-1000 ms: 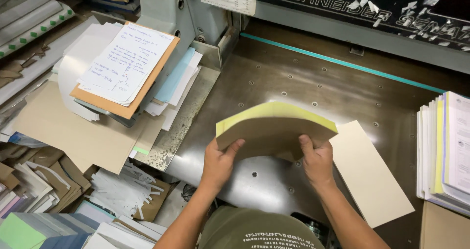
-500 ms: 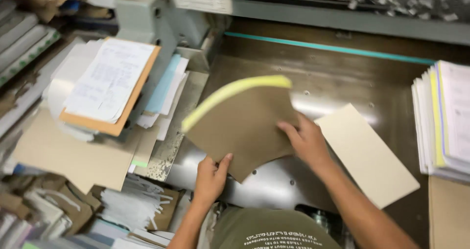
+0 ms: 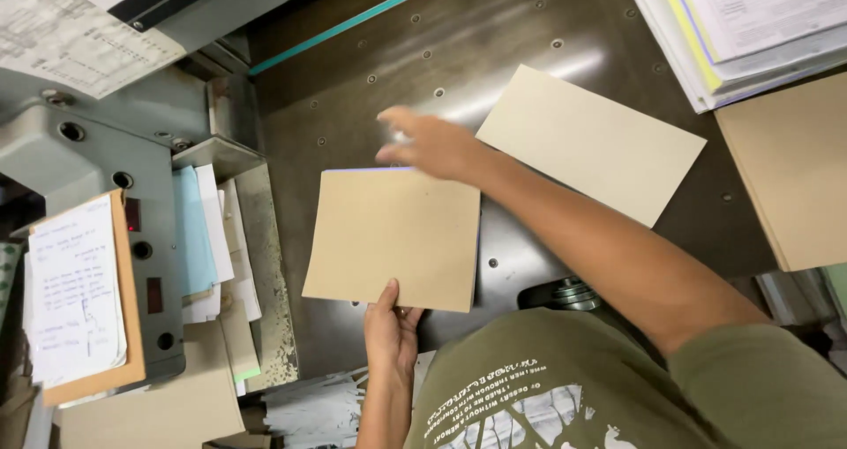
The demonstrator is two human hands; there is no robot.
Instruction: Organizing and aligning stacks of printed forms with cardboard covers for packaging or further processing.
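Dark metal bench (image 3: 371, 52) under all. Brown card stack (image 3: 393, 237) lying flat in the middle. Left hand (image 3: 391, 339) at its near edge, fingers pinching it. Right hand (image 3: 432, 145) blurry over the far edge, fingers spread loose. Pale card sheet (image 3: 591, 140) just right.

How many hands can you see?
2: the left hand holds the near edge of the brown stack; the right hand, blurred, is at its far edge.
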